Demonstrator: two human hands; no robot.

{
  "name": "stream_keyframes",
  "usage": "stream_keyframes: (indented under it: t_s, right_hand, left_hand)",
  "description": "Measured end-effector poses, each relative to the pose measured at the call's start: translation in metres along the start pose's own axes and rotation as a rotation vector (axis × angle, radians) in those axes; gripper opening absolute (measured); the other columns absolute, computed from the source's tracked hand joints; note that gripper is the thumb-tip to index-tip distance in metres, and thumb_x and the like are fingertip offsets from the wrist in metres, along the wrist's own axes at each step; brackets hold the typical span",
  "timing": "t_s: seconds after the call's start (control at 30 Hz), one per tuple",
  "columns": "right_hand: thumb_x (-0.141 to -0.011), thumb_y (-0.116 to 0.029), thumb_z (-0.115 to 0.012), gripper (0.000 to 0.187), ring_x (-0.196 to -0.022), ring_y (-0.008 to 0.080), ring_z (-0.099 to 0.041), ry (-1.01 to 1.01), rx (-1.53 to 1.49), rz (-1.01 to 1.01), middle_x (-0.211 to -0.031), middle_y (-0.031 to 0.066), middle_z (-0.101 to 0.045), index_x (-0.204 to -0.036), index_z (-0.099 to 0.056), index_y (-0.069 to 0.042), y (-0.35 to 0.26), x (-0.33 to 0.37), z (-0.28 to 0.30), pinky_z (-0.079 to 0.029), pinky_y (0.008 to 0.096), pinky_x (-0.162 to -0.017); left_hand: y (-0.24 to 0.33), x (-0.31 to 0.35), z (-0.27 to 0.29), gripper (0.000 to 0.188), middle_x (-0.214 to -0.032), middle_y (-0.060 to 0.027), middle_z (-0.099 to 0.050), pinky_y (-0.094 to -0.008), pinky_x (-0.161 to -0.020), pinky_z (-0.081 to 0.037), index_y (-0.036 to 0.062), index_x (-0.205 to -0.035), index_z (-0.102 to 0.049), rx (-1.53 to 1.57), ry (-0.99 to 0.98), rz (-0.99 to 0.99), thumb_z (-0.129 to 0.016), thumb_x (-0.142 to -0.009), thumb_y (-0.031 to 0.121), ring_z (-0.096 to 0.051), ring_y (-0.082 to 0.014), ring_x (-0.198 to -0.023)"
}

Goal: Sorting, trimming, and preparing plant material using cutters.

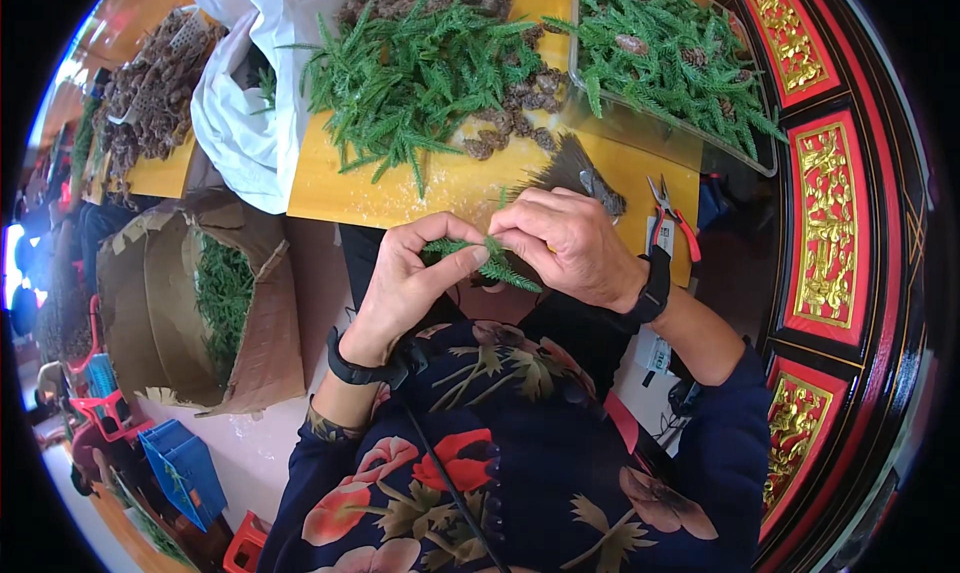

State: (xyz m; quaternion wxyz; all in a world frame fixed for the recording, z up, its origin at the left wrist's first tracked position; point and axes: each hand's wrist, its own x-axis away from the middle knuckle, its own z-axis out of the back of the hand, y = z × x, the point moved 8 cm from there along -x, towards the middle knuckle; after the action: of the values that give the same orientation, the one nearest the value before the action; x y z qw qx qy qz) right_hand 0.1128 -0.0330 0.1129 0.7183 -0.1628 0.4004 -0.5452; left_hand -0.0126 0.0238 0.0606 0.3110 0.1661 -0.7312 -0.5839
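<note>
Sprig [512, 273] is pinched between the thumb and finger of both the left grip [420, 268] and the right grip [575, 241], on the near side of the bench [325, 188]. For good work, it should probably be kept steady by the left grip, while only small turns are made by the right, so that nothing is crushed. Beyond the right grip, a brush [580, 175] is seen; farther right, pliers [663, 206] are placed.
</note>
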Motion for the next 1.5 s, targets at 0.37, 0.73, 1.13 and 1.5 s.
stream_keyframes:
  t_s: [0.37, 0.73, 1.13, 1.5]
  right_hand:
    - [-0.081, -0.007, -0.067, 0.007, -0.062, 0.0246, -0.059, -0.087, 0.002, -0.098, -0.070, 0.0073, -0.060, -0.088, -0.064, -0.005, 0.008, 0.006, -0.005, -0.043, 0.0335, -0.060]
    - [-0.089, -0.009, -0.067, 0.012, -0.064, 0.0046, -0.056, 0.105, -0.496, -0.473, -0.075, 0.0013, -0.062, -0.095, -0.063, 0.000, 0.029, 0.030, -0.018, -0.045, 0.0224, -0.056]
    - [-0.088, -0.006, -0.067, 0.014, -0.068, 0.0034, -0.052, 0.200, -0.550, -0.489, -0.083, 0.0000, -0.059, -0.099, -0.061, 0.000, 0.031, 0.048, -0.018, -0.042, 0.0192, -0.059]
    - [-0.087, -0.005, -0.068, 0.017, -0.067, 0.0027, -0.050, 0.330, -0.439, -0.422, -0.084, 0.0001, -0.058, -0.103, -0.062, -0.002, 0.021, 0.056, -0.010, -0.039, 0.0192, -0.057]
  left_hand:
    - [0.027, 0.003, -0.008, 0.012, -0.080, -0.0065, -0.066, -0.0293, -0.073, -0.047, 0.0009, -0.090, -0.068, -0.720, 0.131, -0.397, -0.072, -0.080, 0.006, -0.061, -0.0182, -0.078]
    - [0.012, -0.005, 0.000, 0.012, -0.079, -0.0052, -0.065, -0.0274, -0.065, -0.049, 0.0003, -0.091, -0.067, -0.378, 0.209, -0.232, -0.071, -0.082, 0.007, -0.062, -0.0140, -0.071]
    - [0.010, -0.004, -0.008, 0.011, -0.081, -0.0021, -0.065, -0.0197, -0.065, -0.051, -0.0027, -0.100, -0.062, -0.020, 0.128, -0.094, -0.063, -0.091, 0.004, -0.062, -0.0071, -0.071]
    - [0.003, -0.004, -0.014, 0.008, -0.082, -0.0005, -0.064, -0.0194, -0.068, -0.049, -0.0017, -0.096, -0.063, 0.026, 0.103, -0.076, -0.064, -0.090, 0.004, -0.059, -0.0052, -0.073]
